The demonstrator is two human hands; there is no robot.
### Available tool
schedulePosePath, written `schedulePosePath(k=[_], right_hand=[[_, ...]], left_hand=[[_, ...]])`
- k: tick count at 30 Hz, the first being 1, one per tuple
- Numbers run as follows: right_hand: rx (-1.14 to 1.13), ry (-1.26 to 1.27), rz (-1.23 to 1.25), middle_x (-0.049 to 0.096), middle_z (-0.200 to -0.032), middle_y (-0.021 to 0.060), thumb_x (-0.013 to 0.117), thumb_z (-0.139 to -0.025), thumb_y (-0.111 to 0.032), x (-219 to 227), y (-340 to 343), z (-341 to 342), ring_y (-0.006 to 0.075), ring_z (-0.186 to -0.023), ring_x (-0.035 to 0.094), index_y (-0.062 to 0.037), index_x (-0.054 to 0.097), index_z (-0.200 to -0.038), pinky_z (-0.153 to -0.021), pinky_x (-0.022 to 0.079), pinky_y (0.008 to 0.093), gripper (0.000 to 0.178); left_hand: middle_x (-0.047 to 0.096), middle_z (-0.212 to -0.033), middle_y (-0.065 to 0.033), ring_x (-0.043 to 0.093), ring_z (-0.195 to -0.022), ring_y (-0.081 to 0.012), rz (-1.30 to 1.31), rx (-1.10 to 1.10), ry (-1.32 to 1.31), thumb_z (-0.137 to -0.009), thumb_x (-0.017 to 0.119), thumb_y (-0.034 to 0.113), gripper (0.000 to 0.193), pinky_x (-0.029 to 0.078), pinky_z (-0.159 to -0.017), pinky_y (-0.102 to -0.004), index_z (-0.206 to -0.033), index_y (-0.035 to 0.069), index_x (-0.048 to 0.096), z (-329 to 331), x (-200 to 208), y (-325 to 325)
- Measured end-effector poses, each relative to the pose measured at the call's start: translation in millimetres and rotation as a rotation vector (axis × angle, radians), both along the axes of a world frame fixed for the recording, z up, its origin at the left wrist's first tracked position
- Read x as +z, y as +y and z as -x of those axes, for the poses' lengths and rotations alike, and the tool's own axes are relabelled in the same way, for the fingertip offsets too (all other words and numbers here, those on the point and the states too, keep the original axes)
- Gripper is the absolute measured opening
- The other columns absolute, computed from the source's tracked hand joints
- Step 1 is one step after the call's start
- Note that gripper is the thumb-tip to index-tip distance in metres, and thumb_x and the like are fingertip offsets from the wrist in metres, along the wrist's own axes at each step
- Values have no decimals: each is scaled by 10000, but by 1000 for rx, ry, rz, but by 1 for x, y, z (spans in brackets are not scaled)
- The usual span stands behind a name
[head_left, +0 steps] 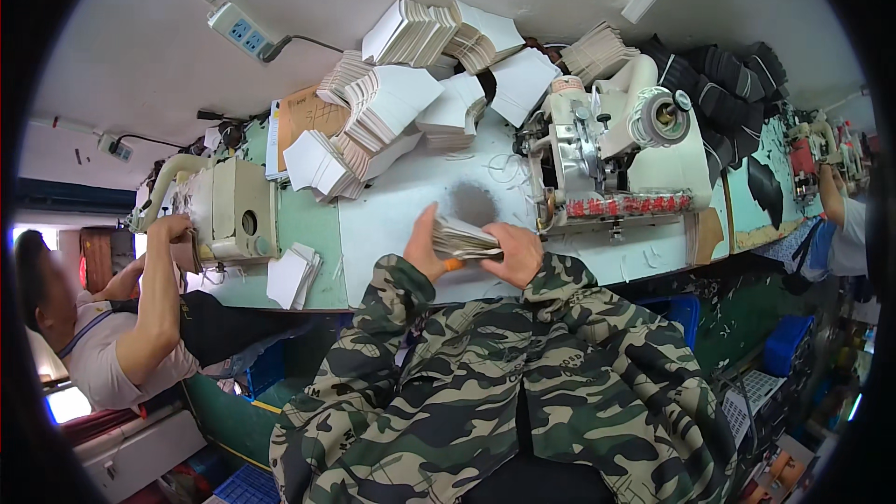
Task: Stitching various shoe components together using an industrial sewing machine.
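Between my two hands, just above the table's front edge, is a stack of thin white cut pieces (464, 237). My left hand (424, 245) closes on the stack's left end, with an orange band round one finger. My right hand (515, 253) grips its right end, fingers wrapped over the edge. Beyond my hands lies a dark grey smudge (469, 202) on the white tabletop (392, 224). A cream-coloured machine (597, 149) with metal fittings and a round knob stands to the right of my hands.
Large piles of white cut pieces (387, 103) cover the back of the table. Black bundles (723, 84) lie behind the machine. At left, a co-worker (140, 336) works at another machine (229, 210), with a small white stack (293, 277) nearby. Another person (847, 233) sits far right.
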State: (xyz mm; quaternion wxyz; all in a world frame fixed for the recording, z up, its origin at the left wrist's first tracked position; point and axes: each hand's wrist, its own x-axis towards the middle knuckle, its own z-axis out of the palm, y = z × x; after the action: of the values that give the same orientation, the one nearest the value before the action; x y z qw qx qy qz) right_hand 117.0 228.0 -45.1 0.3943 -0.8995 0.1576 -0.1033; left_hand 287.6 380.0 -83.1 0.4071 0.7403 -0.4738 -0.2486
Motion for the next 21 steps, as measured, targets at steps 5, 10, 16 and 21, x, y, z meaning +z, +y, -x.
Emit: schedulePosePath(k=[5,10,16,21], right_hand=[[-121,-109,217,604,-983,128,761,-619,-196,-3,6,9,321,-919,572,-50,482,-1200,-805,445,404,661],[-106,35,87,569,-1059,135,773,-607,-212,2,-1,16,319,-985,538,-39,443,-1240,-848,418,419,734],[-49,67,344,564,-1055,124,773,-605,-185,8,6,9,306,-973,541,-34,446,-1222,-832,425,417,714],[-127,32,297,567,-1051,127,767,-619,-178,7,9,10,316,-959,546,-37,452,-1206,-819,438,412,681]], left_hand=[[379,-1333,-217,406,-1236,-315,35,35,269,-496,906,289,1157,345,-1032,-371,-1399,11,238,5,-15,-2],[395,-1345,-186,436,-1218,-292,129,93,674,-761,749,196,788,373,-1003,-359,-1386,25,299,3,-23,-20],[584,-1173,-179,552,-1103,-279,75,221,301,-882,582,236,444,409,-941,-335,-1259,23,486,16,-55,-49],[550,-1200,-184,517,-1132,-304,147,318,324,-888,569,213,443,392,-955,-341,-1277,30,464,37,-51,-57]])
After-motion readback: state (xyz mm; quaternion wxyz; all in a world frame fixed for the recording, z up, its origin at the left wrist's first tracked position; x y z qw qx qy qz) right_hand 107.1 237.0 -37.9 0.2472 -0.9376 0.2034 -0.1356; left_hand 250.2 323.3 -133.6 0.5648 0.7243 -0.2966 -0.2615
